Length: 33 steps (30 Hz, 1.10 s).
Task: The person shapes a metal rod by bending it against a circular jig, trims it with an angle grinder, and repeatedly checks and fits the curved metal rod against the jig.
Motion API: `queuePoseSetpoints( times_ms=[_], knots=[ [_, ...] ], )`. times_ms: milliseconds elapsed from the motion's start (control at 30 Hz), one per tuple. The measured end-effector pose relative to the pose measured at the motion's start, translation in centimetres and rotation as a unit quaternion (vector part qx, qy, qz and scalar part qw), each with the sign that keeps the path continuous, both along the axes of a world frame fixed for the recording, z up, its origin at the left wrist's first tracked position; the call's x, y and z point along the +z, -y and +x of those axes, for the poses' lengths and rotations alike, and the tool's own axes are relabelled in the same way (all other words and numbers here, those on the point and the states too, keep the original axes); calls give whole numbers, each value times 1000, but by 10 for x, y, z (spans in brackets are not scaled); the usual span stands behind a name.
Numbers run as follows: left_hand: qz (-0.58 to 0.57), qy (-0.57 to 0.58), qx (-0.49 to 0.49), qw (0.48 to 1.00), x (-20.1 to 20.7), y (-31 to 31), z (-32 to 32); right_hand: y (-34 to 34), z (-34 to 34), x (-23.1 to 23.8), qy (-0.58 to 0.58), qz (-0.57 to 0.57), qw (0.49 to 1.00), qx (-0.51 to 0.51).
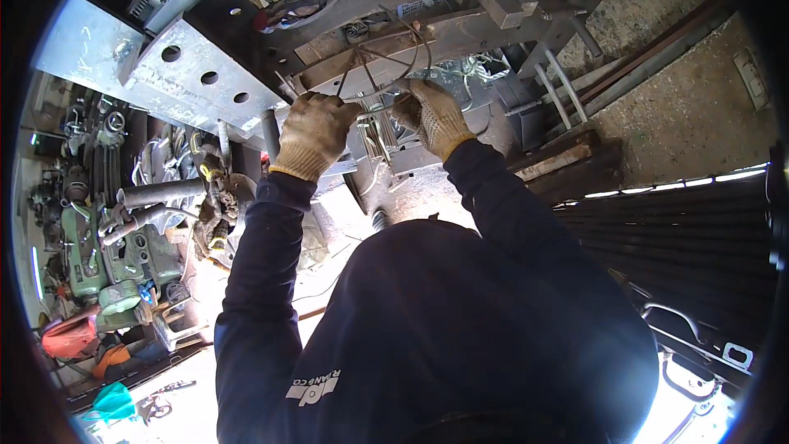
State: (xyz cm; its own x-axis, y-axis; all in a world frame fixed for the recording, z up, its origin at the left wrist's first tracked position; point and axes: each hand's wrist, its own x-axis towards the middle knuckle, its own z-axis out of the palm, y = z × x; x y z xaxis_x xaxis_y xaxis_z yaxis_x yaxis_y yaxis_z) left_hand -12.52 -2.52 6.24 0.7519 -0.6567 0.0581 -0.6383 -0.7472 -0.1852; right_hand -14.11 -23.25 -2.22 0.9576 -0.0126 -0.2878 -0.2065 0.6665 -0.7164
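Both my hands wear tan knit work gloves with yellowish cuffs. My left hand (pixel 316 133) is closed, knuckles up, beside a steel beam edge. Opposite it, my right hand (pixel 433 115) is closed too, its fingers curled inward. A thin curved metal rod (pixel 378 93) runs between the two hands, and each seems to grip an end of it. Thin dark rods (pixel 367 70) fan out just beyond it; whether they join the curved one I cannot tell. Below the hands, a bundle of thin rods (pixel 376 136) stands in the gap.
A steel plate with round holes (pixel 209 78) lies at the left. Heavy beams (pixel 468 37) cross beyond my hands. Metal pipes (pixel 162 192) and a green machine (pixel 85 251) are at the left. Two steel bars (pixel 562 92) jut out at the right, near wooden blocks (pixel 567 156).
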Motion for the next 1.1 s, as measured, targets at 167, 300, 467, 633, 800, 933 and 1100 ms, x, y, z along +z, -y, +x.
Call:
queuePoseSetpoints(
  times_ms=[167, 300, 467, 633, 800, 933, 1100],
  knots=[
    [-69, -6, -21, 997, -6, -11, 12, -6, 7, 0, -5, -9, 1000, -12],
    [-116, 66, -66, 989, -13, -20, 24, -11, 12, -9, -4, 68, 998, -11],
    [-138, 54, -79, 986, -8, -25, 38, -12, 23, -6, -33, 66, 997, 6],
    [-136, 42, -52, 988, -19, -26, 32, -4, 24, -7, -8, -19, 1000, 23],
    [-143, 71, -65, 985, -21, -22, 24, 1, 24, -7, -3, -62, 998, 16],
    [-144, 79, -56, 985, -23, -19, 19, 0, 21, -2, 3, -86, 996, -3],
    [-196, 53, -83, 976, -25, -12, 12, 1, 11, 10, 0, -127, 992, -19]
  ],
)
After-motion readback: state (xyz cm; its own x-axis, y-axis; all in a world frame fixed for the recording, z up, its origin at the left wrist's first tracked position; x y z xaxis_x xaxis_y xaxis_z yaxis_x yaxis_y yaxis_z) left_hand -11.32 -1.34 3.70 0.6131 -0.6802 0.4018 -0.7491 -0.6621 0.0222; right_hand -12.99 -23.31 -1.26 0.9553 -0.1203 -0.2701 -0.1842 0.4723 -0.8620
